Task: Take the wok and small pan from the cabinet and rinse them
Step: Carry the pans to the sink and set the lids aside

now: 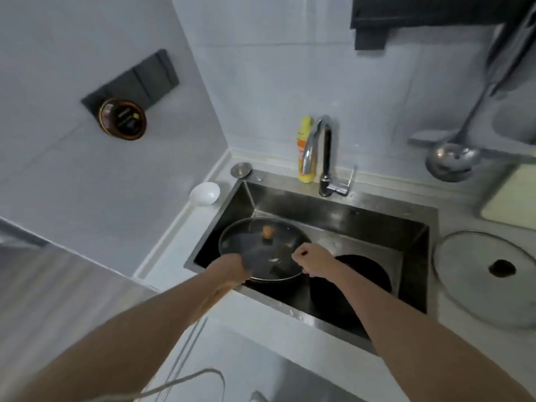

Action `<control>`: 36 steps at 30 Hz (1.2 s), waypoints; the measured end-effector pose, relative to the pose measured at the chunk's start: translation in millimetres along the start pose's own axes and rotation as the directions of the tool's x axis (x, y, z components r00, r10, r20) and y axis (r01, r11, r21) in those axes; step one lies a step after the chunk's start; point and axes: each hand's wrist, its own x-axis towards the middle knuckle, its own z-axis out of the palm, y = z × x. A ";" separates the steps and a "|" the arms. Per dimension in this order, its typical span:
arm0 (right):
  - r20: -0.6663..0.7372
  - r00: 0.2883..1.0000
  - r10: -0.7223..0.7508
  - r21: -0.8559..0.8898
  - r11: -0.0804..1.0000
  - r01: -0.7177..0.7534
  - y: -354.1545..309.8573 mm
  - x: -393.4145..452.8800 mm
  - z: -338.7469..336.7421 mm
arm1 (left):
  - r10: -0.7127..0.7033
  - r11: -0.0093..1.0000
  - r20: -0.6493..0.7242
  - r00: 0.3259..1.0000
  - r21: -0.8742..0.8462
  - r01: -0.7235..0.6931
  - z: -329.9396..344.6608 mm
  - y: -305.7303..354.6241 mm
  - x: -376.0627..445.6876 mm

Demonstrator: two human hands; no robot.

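A small dark pan (269, 278) covered by a glass lid (255, 242) with an orange knob hangs tilted over the left half of the steel sink (333, 211). My left hand (229, 271) grips the pan at its near left edge; what it holds there is hidden by the hand. My right hand (313, 261) has its fingers curled on the lid's right rim. The black wok (368, 274) lies in the sink's right half, just beyond my right wrist.
A chrome faucet (319, 146) and a yellow detergent bottle (306, 149) stand behind the sink. A white bowl (204, 192) sits on the left counter. On the right lie a large glass lid (478, 274), a ladle (449, 161) and a cutting board (513, 195).
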 end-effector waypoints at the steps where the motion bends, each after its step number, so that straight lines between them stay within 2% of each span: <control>1: 0.002 1.000 -0.022 -0.045 0.999 0.023 -8.8 15.7 12.1 | -0.024 0.999 0.010 1.000 -0.021 0.024 2.9 -18.9 1.4; 6: -0.062 0.998 -0.026 -0.170 0.985 0.016 -21.9 66.5 32.9 | -0.059 0.985 0.192 0.980 -0.149 0.089 25.7 -55.5 2.7; 10: -0.051 0.999 -0.017 -0.168 0.986 0.008 -30.7 102.7 37.7 | -0.053 0.926 0.400 0.915 -0.322 0.194 45.0 -71.2 17.9; 17: 0.031 0.993 -0.111 -0.309 0.944 0.115 -34.5 178.8 57.9 | -0.052 0.896 0.571 0.820 -0.336 0.291 45.3 -78.5 37.1; 20: 0.033 0.993 -0.110 -0.357 0.927 0.114 -32.1 195.7 64.4 | -0.044 0.883 0.579 0.814 -0.359 0.302 46.2 -81.2 39.2; 25: 0.018 0.984 -0.176 -0.424 0.890 0.167 -34.2 194.2 58.6 | -0.052 0.885 0.524 0.850 -0.370 0.282 49.6 -81.8 34.1; 32: -0.079 0.970 -0.228 -0.371 0.910 0.183 -50.6 151.6 19.7 | -0.083 0.923 0.394 0.915 -0.316 0.220 48.9 -74.5 23.7; 36: -0.188 0.951 -0.244 -0.378 0.912 0.160 -41.9 108.0 -3.5 | -0.006 0.982 0.244 0.970 -0.183 0.052 25.5 -60.8 19.9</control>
